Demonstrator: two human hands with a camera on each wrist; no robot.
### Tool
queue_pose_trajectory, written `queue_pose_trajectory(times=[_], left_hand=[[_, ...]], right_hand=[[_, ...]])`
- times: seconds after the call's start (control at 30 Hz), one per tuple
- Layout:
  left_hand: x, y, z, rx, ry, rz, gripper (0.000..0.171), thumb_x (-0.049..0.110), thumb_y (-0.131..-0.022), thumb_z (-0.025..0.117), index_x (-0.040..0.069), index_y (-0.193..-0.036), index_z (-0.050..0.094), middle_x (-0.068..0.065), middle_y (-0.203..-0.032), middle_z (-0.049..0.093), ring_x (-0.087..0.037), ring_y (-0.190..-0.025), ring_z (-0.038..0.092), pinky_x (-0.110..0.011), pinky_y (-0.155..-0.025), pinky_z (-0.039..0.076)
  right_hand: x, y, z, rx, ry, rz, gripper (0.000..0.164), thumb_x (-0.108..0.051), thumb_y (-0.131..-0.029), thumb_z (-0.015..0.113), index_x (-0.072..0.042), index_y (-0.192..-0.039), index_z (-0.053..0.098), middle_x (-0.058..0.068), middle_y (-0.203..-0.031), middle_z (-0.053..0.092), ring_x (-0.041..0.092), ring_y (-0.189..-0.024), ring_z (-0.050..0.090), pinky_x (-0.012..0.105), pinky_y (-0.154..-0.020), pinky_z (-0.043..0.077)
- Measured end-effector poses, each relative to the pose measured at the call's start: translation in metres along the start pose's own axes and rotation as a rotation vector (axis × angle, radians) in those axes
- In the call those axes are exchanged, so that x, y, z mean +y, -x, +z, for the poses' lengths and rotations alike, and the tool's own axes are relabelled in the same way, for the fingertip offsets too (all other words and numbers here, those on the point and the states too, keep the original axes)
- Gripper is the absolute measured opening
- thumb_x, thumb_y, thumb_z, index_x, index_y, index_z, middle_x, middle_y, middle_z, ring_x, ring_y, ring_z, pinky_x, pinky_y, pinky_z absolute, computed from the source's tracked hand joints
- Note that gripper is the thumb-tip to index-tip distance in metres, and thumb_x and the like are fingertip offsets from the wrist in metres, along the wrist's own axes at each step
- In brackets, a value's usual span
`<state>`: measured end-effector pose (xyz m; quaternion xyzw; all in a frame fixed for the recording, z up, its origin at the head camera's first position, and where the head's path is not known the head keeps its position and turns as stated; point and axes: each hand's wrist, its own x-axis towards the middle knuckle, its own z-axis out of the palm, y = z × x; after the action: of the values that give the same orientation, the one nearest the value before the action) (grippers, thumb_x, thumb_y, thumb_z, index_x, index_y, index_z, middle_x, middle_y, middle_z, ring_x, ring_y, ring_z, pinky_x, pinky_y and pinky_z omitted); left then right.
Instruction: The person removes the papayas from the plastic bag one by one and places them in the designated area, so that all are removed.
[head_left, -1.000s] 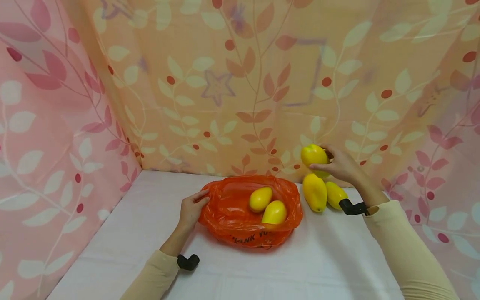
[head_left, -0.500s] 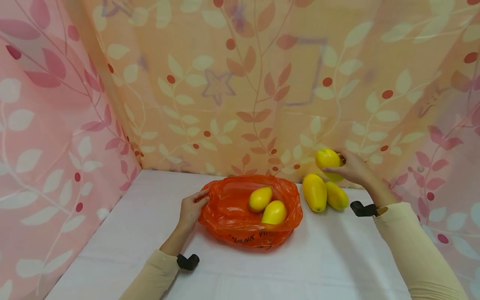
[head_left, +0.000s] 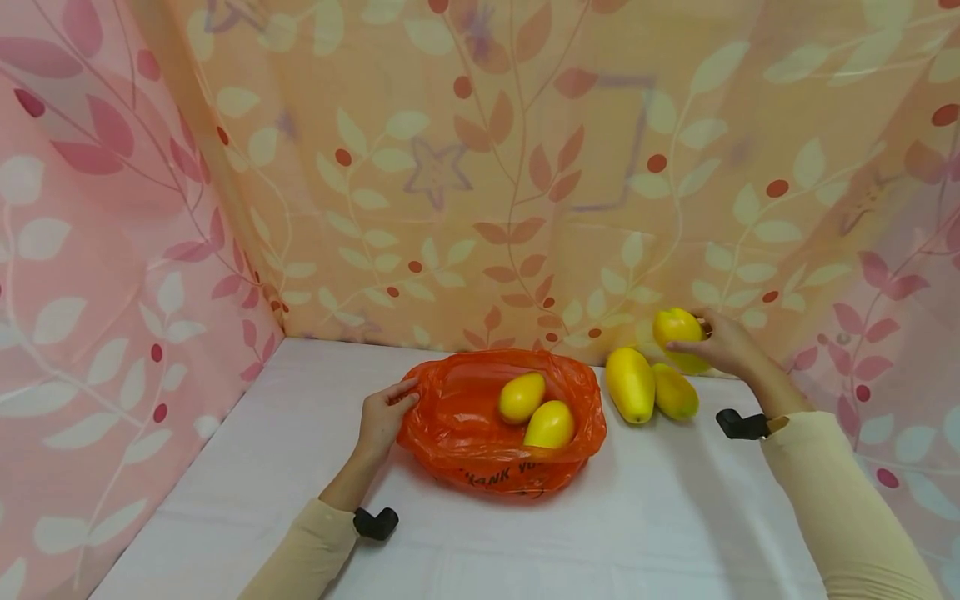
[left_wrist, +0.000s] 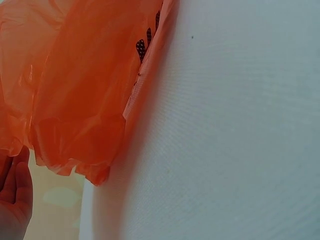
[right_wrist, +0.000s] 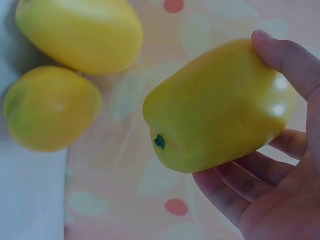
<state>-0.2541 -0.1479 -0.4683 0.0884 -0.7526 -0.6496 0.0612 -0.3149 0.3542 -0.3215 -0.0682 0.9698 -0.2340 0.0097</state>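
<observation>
In the head view my left hand (head_left: 381,418) pinches the left rim of a red plastic bag (head_left: 450,404). Only its fingers (left_wrist: 20,187) show beside the bag in the left wrist view. Two yellow mangoes (head_left: 522,398) lie inside the bag's open mouth. To the right, my right hand (head_left: 723,340) holds a yellow papaya (right_wrist: 215,110) in the air, thumb on one side and fingers on the other. A small green stem mark faces the right wrist camera. Below and left of that hand, a larger papaya (head_left: 630,385) and a smaller yellow fruit (head_left: 675,392) lie side by side on the table.
A white cloth covers the table (head_left: 450,550). Patterned leaf-print curtains (head_left: 420,167) stand close behind the table's back edge and along both sides. The bag has printed black lettering on its front.
My right hand has moved to the right and slightly down with the papaya, away from above the larger papaya. My left hand and the bag have stayed in place.
</observation>
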Motion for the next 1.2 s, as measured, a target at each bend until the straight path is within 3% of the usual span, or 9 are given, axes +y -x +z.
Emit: queue_pose_trajectory(times=[0.47,0.6,0.97,1.2], left_hand=[[-0.001,0.000,-0.001,-0.010,0.011,-0.010,0.036,0.012,-0.093,0.064,0.005,-0.128,0.064,-0.016,-0.139,0.057,-0.028,-0.135,0.047,-0.041,-0.104,0.048],[0.000,0.001,-0.001,-0.008,0.011,0.000,0.035,0.011,-0.093,0.065,0.004,-0.127,0.065,-0.017,-0.138,0.057,-0.029,-0.134,0.048,-0.038,-0.103,0.049],[-0.001,0.001,-0.002,-0.005,0.014,-0.004,0.036,0.011,-0.092,0.065,0.004,-0.127,0.064,-0.018,-0.138,0.057,-0.029,-0.132,0.050,-0.028,-0.097,0.053],[-0.003,-0.001,-0.002,0.004,0.004,0.012,0.035,0.010,-0.092,0.066,0.004,-0.126,0.065,-0.018,-0.137,0.058,-0.027,-0.131,0.051,-0.018,-0.089,0.053]], right_hand=[[0.028,0.004,0.001,-0.067,-0.029,0.117,0.098,-0.062,-0.087,0.059,0.009,-0.146,0.025,0.038,-0.132,0.042,0.046,-0.107,0.053,0.055,-0.091,0.052],[0.037,0.002,0.001,-0.048,-0.002,0.110,0.095,-0.061,-0.088,0.059,0.010,-0.144,0.028,0.038,-0.131,0.043,0.047,-0.106,0.053,0.055,-0.090,0.052],[0.056,0.004,0.009,0.002,-0.038,0.104,0.090,-0.059,-0.087,0.061,0.008,-0.141,0.034,0.031,-0.120,0.050,0.036,-0.096,0.055,0.038,-0.077,0.055],[0.067,0.006,0.013,-0.020,-0.053,0.143,0.096,-0.062,-0.088,0.058,0.011,-0.144,0.029,0.033,-0.124,0.047,0.041,-0.101,0.052,0.048,-0.082,0.054]])
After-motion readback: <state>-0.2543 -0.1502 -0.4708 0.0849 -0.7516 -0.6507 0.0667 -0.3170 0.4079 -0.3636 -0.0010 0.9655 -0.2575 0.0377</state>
